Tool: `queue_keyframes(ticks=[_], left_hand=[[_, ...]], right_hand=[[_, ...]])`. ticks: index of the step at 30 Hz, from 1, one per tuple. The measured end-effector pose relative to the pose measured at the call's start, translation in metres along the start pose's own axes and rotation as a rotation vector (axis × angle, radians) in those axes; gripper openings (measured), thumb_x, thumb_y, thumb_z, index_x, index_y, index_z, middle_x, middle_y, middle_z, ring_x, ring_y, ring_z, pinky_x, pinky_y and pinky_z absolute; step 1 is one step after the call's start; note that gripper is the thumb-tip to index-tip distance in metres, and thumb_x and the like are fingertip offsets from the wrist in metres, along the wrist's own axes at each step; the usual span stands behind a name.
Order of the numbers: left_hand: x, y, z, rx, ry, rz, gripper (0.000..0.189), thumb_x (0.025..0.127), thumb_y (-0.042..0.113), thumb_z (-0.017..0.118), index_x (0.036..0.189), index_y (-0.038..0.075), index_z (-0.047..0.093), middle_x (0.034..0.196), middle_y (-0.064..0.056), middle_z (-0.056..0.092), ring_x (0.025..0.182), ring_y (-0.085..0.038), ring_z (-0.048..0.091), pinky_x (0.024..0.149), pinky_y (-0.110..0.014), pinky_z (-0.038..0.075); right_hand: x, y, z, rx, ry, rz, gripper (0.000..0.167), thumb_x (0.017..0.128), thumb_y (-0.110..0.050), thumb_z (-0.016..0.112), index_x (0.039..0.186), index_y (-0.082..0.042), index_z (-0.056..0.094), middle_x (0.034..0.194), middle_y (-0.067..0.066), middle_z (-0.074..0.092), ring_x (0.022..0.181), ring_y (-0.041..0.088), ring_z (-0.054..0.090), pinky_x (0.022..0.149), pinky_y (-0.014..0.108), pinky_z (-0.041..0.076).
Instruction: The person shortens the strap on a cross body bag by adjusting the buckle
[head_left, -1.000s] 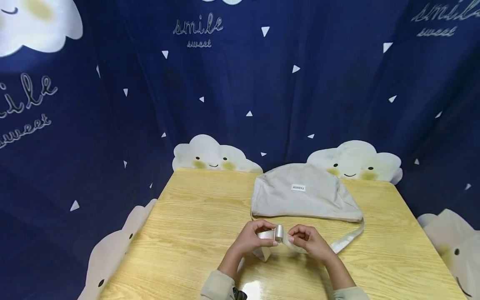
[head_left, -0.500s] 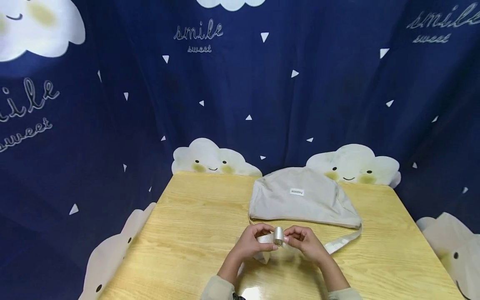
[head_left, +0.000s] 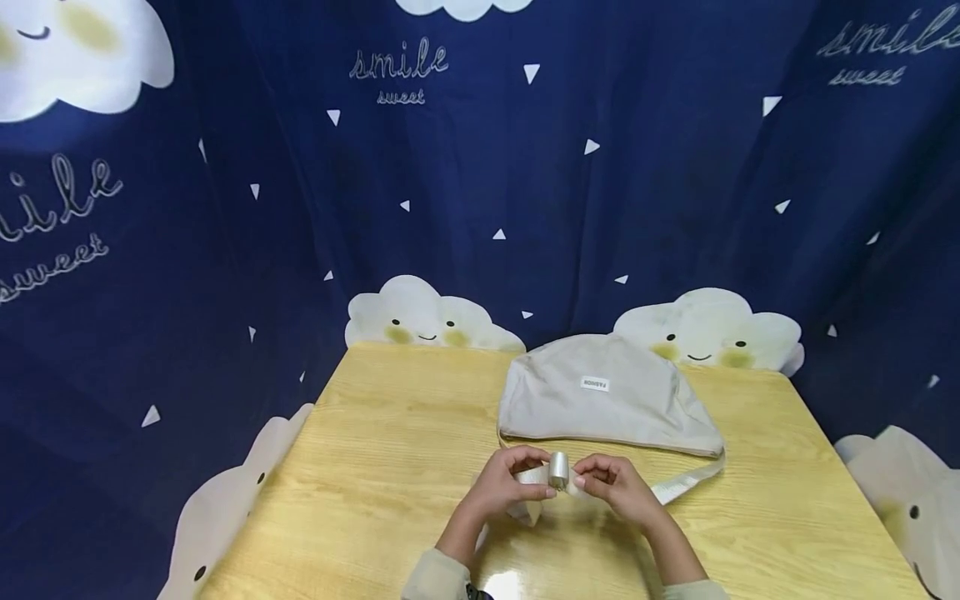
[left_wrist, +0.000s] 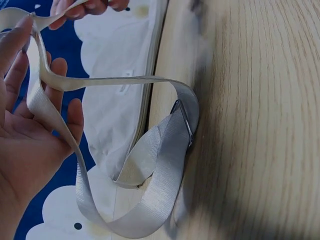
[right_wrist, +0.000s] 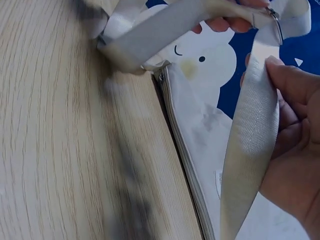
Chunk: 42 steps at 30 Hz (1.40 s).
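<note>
A beige fabric shoulder bag point(head_left: 603, 408) with a small white label lies on the table, its strap drawn toward me. My left hand point(head_left: 498, 485) pinches the strap between thumb and fingers, beside a short upright loop of webbing point(head_left: 558, 471). A metal slider point(right_wrist: 276, 29) sits on the strap by that loop. My right hand point(head_left: 621, 490) pinches another stretch of strap point(right_wrist: 252, 120) just right of it, thumb on its face. Below the left hand, slack strap point(left_wrist: 167, 170) hangs in a wide curve through a second metal ring point(left_wrist: 186, 125).
The light wood table point(head_left: 390, 442) reaches back to a dark blue curtain point(head_left: 465, 167) with cloud prints. The bag's zipper edge point(right_wrist: 172, 115) faces the hands. A further strap length point(head_left: 686, 483) runs from the bag's right corner toward the right hand.
My right hand came left to the loop, then drew back slightly to the right. The loop in the left hand's grip turned a little, and the head view tilted slightly upward.
</note>
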<state>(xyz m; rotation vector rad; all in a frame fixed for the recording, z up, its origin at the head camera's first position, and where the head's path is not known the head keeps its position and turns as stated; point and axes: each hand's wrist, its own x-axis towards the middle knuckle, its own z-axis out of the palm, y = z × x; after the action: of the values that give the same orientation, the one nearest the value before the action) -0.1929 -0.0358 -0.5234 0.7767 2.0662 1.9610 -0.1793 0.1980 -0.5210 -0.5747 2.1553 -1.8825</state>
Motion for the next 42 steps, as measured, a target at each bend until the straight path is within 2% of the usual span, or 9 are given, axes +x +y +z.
queue_keyframes(ticks=[2, 11, 14, 19, 24, 27, 33, 38, 42], left_hand=[[0.001, 0.000, 0.000, -0.004, 0.002, -0.002, 0.035, 0.074, 0.006, 0.078, 0.107, 0.006, 0.066, 0.099, 0.000, 0.066, 0.091, -0.020, 0.063, 0.082, -0.043, 0.048], [0.003, -0.002, -0.001, -0.009, 0.030, -0.009, 0.035, 0.072, 0.004, 0.078, 0.106, 0.005, 0.067, 0.096, -0.001, 0.068, 0.088, -0.027, 0.063, 0.077, -0.039, 0.050], [0.004, -0.003, 0.000, -0.021, 0.039, -0.016, 0.035, 0.072, 0.003, 0.078, 0.105, 0.004, 0.067, 0.097, -0.001, 0.068, 0.088, -0.024, 0.064, 0.076, -0.033, 0.051], [0.003, -0.002, 0.002, -0.037, 0.030, -0.034, 0.035, 0.071, 0.000, 0.078, 0.105, 0.002, 0.068, 0.099, -0.001, 0.068, 0.091, -0.027, 0.063, 0.078, -0.034, 0.050], [0.003, 0.011, 0.003, -0.040, 0.020, -0.009, 0.034, 0.073, -0.005, 0.075, 0.106, -0.002, 0.067, 0.100, -0.006, 0.067, 0.092, -0.038, 0.061, 0.077, -0.034, 0.050], [0.003, 0.019, 0.002, -0.037, 0.018, 0.001, 0.034, 0.073, -0.006, 0.074, 0.106, -0.005, 0.066, 0.100, -0.010, 0.067, 0.092, -0.042, 0.059, 0.079, -0.039, 0.050], [0.004, 0.007, 0.000, -0.024, 0.012, 0.001, 0.034, 0.073, -0.002, 0.076, 0.106, -0.003, 0.066, 0.101, -0.006, 0.067, 0.093, -0.032, 0.062, 0.081, -0.050, 0.047], [0.002, 0.001, -0.004, 0.082, 0.059, -0.017, 0.032, 0.073, 0.007, 0.079, 0.103, 0.004, 0.069, 0.097, -0.002, 0.067, 0.088, -0.024, 0.062, 0.074, -0.035, 0.050], [-0.004, 0.014, -0.007, 0.149, 0.094, -0.018, 0.024, 0.072, 0.006, 0.079, 0.094, 0.000, 0.070, 0.089, -0.009, 0.066, 0.073, -0.018, 0.056, 0.063, -0.026, 0.046]], right_hand=[[0.002, 0.000, 0.002, 0.014, 0.006, -0.012, 0.022, 0.089, -0.009, 0.062, 0.102, 0.009, 0.060, 0.091, 0.013, 0.064, 0.081, 0.031, 0.061, 0.070, 0.035, 0.051], [0.007, -0.003, 0.009, 0.083, -0.014, -0.120, 0.034, 0.085, 0.003, 0.064, 0.116, 0.009, 0.051, 0.083, 0.009, 0.060, 0.072, 0.013, 0.059, 0.063, 0.026, 0.050], [0.006, -0.004, 0.011, 0.057, -0.008, -0.148, 0.043, 0.080, 0.004, 0.068, 0.119, 0.008, 0.050, 0.084, 0.015, 0.059, 0.071, 0.013, 0.057, 0.061, 0.026, 0.049], [0.003, -0.005, 0.014, -0.006, 0.026, -0.136, 0.048, 0.075, 0.000, 0.074, 0.118, 0.006, 0.053, 0.085, 0.020, 0.059, 0.072, 0.016, 0.056, 0.061, 0.028, 0.047], [0.004, -0.006, 0.015, -0.045, 0.069, -0.129, 0.046, 0.073, 0.001, 0.076, 0.115, 0.004, 0.056, 0.084, 0.019, 0.060, 0.071, 0.017, 0.056, 0.061, 0.027, 0.046], [0.005, -0.010, 0.016, -0.069, 0.089, -0.127, 0.046, 0.072, 0.002, 0.077, 0.113, 0.003, 0.058, 0.083, 0.017, 0.061, 0.072, 0.017, 0.056, 0.061, 0.027, 0.045], [0.002, -0.030, 0.021, -0.114, 0.080, -0.133, 0.043, 0.071, 0.004, 0.076, 0.110, 0.006, 0.057, 0.082, 0.017, 0.062, 0.071, 0.019, 0.056, 0.062, 0.028, 0.045], [0.005, -0.025, 0.022, -0.112, 0.102, -0.159, 0.042, 0.071, 0.005, 0.076, 0.108, 0.006, 0.058, 0.080, 0.016, 0.061, 0.070, 0.017, 0.056, 0.060, 0.027, 0.044], [0.006, -0.010, 0.020, -0.104, 0.132, -0.142, 0.042, 0.069, 0.005, 0.078, 0.106, 0.003, 0.060, 0.079, 0.012, 0.062, 0.068, 0.015, 0.056, 0.059, 0.026, 0.044]])
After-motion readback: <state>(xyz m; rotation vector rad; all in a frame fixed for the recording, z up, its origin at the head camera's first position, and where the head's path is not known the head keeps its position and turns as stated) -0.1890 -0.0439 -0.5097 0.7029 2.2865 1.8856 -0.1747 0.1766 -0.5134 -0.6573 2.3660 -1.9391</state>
